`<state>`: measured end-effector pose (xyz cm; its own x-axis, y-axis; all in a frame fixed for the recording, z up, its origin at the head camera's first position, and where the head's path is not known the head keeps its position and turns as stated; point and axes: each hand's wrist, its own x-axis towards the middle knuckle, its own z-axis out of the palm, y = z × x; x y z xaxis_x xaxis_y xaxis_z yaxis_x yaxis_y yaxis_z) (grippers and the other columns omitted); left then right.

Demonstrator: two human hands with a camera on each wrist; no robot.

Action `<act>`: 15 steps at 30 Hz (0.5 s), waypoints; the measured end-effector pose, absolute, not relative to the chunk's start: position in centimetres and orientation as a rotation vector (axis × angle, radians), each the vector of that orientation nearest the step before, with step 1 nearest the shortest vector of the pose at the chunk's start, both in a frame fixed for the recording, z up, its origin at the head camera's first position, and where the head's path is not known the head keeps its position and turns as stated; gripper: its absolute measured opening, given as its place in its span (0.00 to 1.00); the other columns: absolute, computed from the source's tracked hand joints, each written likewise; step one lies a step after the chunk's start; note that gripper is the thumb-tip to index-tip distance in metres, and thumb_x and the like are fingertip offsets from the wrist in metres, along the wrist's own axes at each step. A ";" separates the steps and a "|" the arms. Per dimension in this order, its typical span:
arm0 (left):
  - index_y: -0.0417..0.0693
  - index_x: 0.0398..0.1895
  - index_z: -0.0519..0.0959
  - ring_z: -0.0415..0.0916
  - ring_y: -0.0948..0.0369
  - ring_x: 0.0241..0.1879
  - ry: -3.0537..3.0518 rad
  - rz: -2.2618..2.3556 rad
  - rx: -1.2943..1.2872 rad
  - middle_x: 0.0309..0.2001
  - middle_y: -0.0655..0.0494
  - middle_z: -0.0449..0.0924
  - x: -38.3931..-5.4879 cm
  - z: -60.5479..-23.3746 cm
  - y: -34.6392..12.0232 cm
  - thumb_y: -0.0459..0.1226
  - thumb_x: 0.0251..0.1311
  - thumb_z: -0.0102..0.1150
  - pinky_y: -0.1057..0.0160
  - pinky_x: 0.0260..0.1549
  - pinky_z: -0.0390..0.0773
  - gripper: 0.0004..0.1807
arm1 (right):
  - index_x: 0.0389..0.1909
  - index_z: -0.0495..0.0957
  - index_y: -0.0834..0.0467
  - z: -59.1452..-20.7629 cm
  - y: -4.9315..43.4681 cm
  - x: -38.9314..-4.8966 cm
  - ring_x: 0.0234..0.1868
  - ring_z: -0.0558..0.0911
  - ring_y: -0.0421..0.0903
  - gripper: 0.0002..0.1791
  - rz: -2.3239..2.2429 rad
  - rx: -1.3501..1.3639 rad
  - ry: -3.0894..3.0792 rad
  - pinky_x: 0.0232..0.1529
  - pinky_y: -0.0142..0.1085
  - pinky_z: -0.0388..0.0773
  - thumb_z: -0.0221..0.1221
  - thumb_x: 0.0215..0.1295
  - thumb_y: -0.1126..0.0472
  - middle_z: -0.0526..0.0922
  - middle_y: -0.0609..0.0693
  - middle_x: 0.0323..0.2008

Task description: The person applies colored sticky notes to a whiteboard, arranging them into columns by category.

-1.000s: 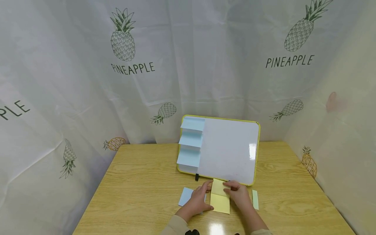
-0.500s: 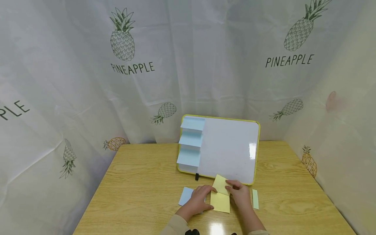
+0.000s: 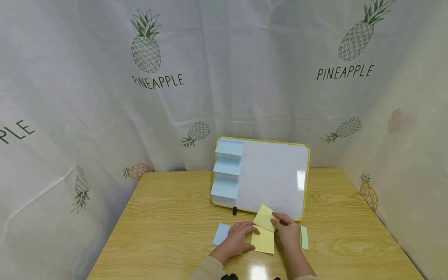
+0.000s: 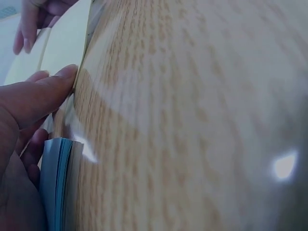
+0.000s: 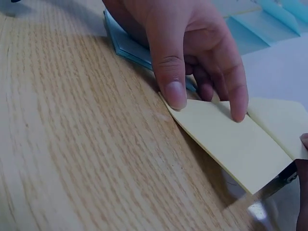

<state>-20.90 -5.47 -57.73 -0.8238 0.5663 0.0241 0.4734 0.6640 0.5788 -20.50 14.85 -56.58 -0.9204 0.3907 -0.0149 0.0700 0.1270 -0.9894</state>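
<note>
"Which step is this?"

"Peeling, I'd judge. The right grip [image 3: 288,232] pinches the yellow sheet [image 3: 264,218] by its 3 o'clock side; the left grip [image 3: 238,238] clasps the yellow pad [image 3: 264,242] at 9 o'clock. That pad is at 6 o'clock from the whiteboard [image 3: 274,175], seemingly lifted off the table [image 3: 157,233]."

"And the next move calls for?"

"Probably a steady pull with the pad pinned; the sheet's lower edge seems joined."

"What's different from a second ago?"

"The sheet slants toward 1 o'clock instead of 12, and a left finger now covers the pad's 11 o'clock corner."
</note>
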 end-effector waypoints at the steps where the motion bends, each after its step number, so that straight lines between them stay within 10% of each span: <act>1: 0.69 0.53 0.77 0.61 0.57 0.63 2.716 0.885 0.853 0.65 0.64 0.66 -20.9 -57.7 -5.4 0.44 0.53 0.73 0.44 0.59 0.61 0.24 | 0.46 0.85 0.64 -56.5 14.9 -20.5 0.37 0.74 0.36 0.15 1.868 -0.460 -2.153 0.33 0.25 0.73 0.69 0.57 0.66 0.83 0.48 0.39; 15: 0.67 0.53 0.78 0.62 0.57 0.64 2.736 0.863 0.897 0.65 0.65 0.67 -20.9 -57.8 -5.5 0.45 0.52 0.73 0.45 0.59 0.62 0.24 | 0.44 0.84 0.66 -55.4 15.9 -21.1 0.29 0.75 0.36 0.17 1.885 -0.494 -2.071 0.26 0.25 0.73 0.72 0.53 0.67 0.82 0.42 0.30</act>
